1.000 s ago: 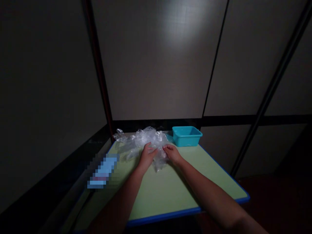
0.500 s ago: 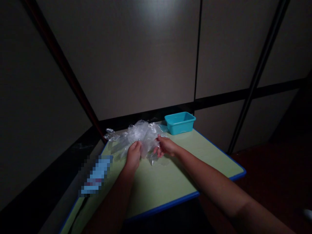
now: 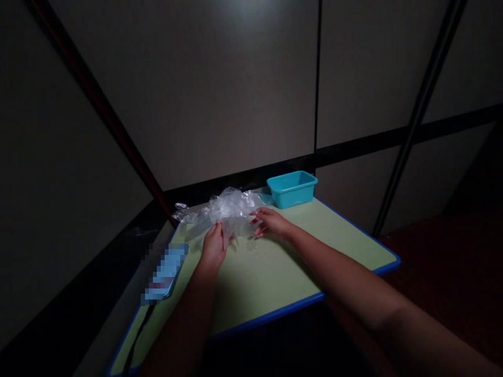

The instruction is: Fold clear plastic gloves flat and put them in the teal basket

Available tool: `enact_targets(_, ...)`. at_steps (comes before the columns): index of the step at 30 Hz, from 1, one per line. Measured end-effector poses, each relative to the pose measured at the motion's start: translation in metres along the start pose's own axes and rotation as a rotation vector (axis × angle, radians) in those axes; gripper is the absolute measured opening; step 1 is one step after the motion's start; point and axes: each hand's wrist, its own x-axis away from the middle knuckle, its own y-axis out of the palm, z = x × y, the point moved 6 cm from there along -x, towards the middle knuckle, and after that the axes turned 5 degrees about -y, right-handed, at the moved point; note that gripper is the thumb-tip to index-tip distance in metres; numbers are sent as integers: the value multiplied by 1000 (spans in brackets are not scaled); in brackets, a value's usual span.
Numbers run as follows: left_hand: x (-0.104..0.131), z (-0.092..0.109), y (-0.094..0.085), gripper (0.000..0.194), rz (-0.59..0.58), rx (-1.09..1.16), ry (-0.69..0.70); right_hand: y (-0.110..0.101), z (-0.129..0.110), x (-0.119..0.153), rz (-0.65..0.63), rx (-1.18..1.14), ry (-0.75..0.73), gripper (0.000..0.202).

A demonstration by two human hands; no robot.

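Observation:
A heap of clear, crinkled plastic lies at the back left of a pale green table. At its near edge my left hand grips a piece of the clear plastic, thumb on top. My right hand is at the heap's right side, fingers apart and slightly curled, by the right end of that piece. Whether its fingertips touch the plastic is hard to tell.
A turquoise plastic basket stands at the table's back edge, right of the heap. On the left edge lies a phone-like device, partly pixelated, with a dark strap. Dark panelled walls rise behind.
My right hand's fingers have spread apart. The plastic between the hands now stretches out to the right from my left hand. The whole view has shifted slightly.

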Motion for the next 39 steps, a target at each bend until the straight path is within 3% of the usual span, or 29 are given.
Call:
enact_targets(7, 9, -16, 22, 38, -173, 50, -126, 7, -10, 1, -131, 5, -204, 30)
enact_targets(13, -2, -22, 15, 46, -196, 22, -108, 0, -12, -2, -71, 0, -244, 32)
enact_targets(17, 1, 3, 1, 39, -2, -196, 183, 0, -19, 1, -56, 1, -285, 36)
enact_targets(19, 8, 14, 5, 36, 12, -320, 320, 2, -22, 4, -78, -32, -282, 37)
enact_targets(21, 14, 15, 15, 39, -83, -373, 330, 5, -24, 7, -109, -68, -272, 38)
enact_targets(25, 22, 2, 35, 37, -341, -288, 192, 12, -25, 11, -175, -93, -253, 38)
enact_targets(27, 23, -1, 37, 32, -377, -229, 151, 12, -24, 11, -182, -84, -248, 38)
enact_targets(30, 17, -4, 30, 29, -325, -165, 106, 6, -26, 9, -106, -93, -277, 36)
enact_targets(36, 4, -5, 11, 29, -190, -66, 57, -30, -34, 5, 251, -157, -334, 31)
enact_targets(39, -1, -9, 7, 31, -147, -54, -7, -44, -36, 5, 371, -154, -331, 29)
